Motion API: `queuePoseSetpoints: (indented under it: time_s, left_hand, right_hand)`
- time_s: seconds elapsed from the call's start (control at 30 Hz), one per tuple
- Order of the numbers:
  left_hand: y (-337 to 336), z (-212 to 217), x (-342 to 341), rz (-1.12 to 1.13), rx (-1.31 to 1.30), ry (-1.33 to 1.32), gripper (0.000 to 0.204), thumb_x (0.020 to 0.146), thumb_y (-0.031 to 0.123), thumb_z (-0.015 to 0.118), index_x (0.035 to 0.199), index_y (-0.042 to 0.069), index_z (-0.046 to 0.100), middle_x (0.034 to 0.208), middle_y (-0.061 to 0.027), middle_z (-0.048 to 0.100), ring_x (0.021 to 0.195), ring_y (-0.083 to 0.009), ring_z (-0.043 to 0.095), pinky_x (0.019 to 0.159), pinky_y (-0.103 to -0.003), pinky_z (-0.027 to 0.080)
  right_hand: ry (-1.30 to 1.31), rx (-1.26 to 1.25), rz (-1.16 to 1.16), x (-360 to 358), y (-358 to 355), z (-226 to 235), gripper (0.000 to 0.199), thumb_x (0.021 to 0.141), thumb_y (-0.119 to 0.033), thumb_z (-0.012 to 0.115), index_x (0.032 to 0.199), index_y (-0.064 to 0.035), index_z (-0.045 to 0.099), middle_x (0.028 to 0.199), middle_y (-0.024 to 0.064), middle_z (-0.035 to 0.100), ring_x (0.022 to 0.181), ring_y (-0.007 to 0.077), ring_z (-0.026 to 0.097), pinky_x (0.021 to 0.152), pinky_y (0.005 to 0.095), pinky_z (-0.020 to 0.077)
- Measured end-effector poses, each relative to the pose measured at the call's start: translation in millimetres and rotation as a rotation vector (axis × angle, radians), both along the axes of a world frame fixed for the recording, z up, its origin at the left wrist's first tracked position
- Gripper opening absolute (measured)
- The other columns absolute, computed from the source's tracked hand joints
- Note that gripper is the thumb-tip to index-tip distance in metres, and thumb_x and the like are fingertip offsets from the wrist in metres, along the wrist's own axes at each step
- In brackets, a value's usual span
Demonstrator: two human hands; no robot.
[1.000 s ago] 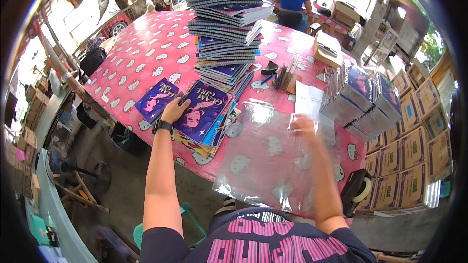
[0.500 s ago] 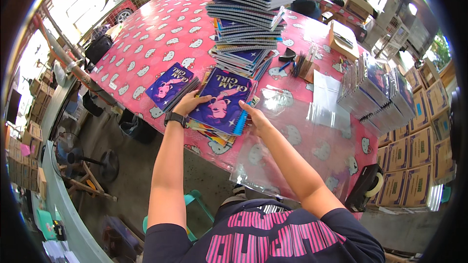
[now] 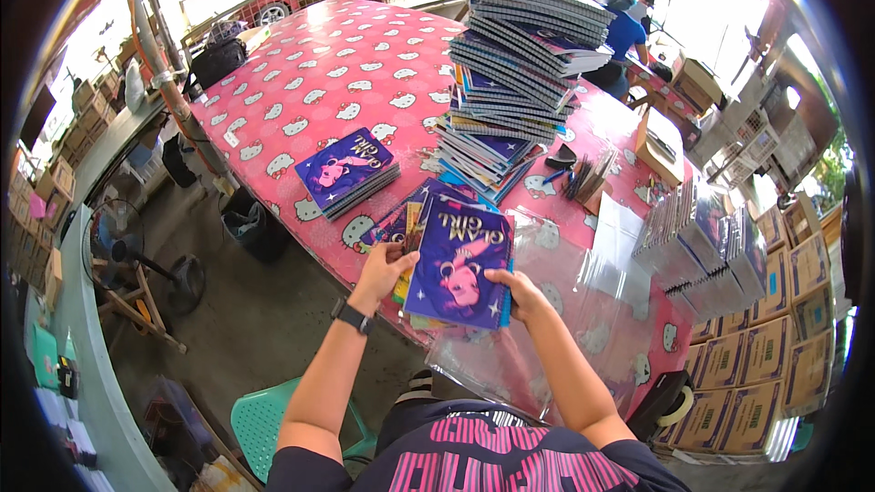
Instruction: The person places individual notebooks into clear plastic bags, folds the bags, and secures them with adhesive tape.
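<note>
Between my two hands, near the table's front edge, is a small bundle of spiral notebooks with a purple illustrated cover (image 3: pixel 456 264) on top. My left hand (image 3: pixel 385 273) grips its left side, thumb on top, and my right hand (image 3: pixel 518 293) pinches the right edge by a blue binding. More notebooks (image 3: pixel 421 197) lie partly hidden behind the bundle. To the left, a short stack of smaller purple notebooks (image 3: pixel 346 171) rests on the table. A tall, uneven stack of spiral notebooks (image 3: pixel 515 73) rises behind. Clear plastic (image 3: pixel 556 346) lies by my right forearm.
The table has a pink patterned cover (image 3: pixel 301 82). At right stand plastic-wrapped notebook bundles (image 3: pixel 697 246), a black tape dispenser (image 3: pixel 663 405) and cardboard boxes (image 3: pixel 752 355). A green stool (image 3: pixel 260 415) and a fan (image 3: pixel 178 282) are at lower left. A person in blue (image 3: pixel 622 36) is beyond.
My hands have drawn the purple-topped bundle toward me, clear of the notebooks behind it. The view has shifted, and the short stack at left now shows unobstructed.
</note>
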State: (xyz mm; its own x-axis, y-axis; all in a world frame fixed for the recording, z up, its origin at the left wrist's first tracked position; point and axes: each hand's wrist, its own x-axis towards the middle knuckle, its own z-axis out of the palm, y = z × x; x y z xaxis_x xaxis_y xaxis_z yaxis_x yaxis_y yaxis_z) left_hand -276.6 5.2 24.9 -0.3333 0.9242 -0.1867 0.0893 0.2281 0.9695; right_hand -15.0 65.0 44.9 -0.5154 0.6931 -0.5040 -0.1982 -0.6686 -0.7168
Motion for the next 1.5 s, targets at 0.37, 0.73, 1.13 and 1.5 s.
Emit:
queuePoseSetpoints:
  time_s: [0.37, 0.73, 1.13, 1.5]
  left_hand:
    - [-71.2, 45.4, 80.3, -0.31, 0.162, -0.481, 0.084, 0.067, 0.005, 0.08, 0.133, 0.001, 0.029, 0.127, -0.0118, 0.045, 0.116, -0.0178, 0.045, 0.097, -0.033, 0.038]
    - [33.6, 21.2, 186.0, -0.765, 0.283, -0.543, 0.114, 0.05, -0.005, 0.082, 0.143, 0.012, 0.019, 0.126, -0.0066, 0.044, 0.115, -0.0207, 0.046, 0.097, -0.034, 0.039]
    - [49.9, -9.3, 228.9, -0.731, 0.261, -0.38, 0.085, 0.053, -0.005, 0.083, 0.121, 0.005, 0.033, 0.111, -0.0092, 0.053, 0.105, -0.0192, 0.053, 0.091, -0.034, 0.046]
    - [1.5, 121.0, 242.8, -0.871, 1.392, 0.665, 0.047, 0.06, 0.02, 0.076, 0.103, 0.019, 0.056, 0.103, -0.0026, 0.056, 0.11, -0.0262, 0.049, 0.11, -0.051, 0.013]
  right_hand:
    - [-0.057, 0.467, 0.01, 71.4, -77.9, 28.0, 0.064, 0.063, 0.004, 0.073, 0.121, 0.0, 0.049, 0.112, 0.0073, 0.059, 0.1, 0.0169, 0.057, 0.091, 0.0327, 0.0454]
    - [-0.059, 0.875, -0.483, 159.0, -71.4, 24.3, 0.078, 0.059, -0.005, 0.081, 0.126, -0.0046, 0.042, 0.115, 0.0053, 0.054, 0.107, 0.0153, 0.051, 0.092, 0.0317, 0.0426]
    - [-0.29, 0.576, -0.378, 195.0, -67.6, -18.7, 0.07, 0.061, -0.013, 0.085, 0.121, -0.0031, 0.051, 0.116, 0.0057, 0.057, 0.106, 0.0131, 0.052, 0.09, 0.0309, 0.0445]
    - [0.803, 0.1, -0.34, 231.3, -121.6, 33.1, 0.058, 0.092, -0.048, 0.044, 0.125, 0.0, 0.048, 0.109, 0.0103, 0.061, 0.101, 0.0175, 0.055, 0.087, 0.0293, 0.0483]
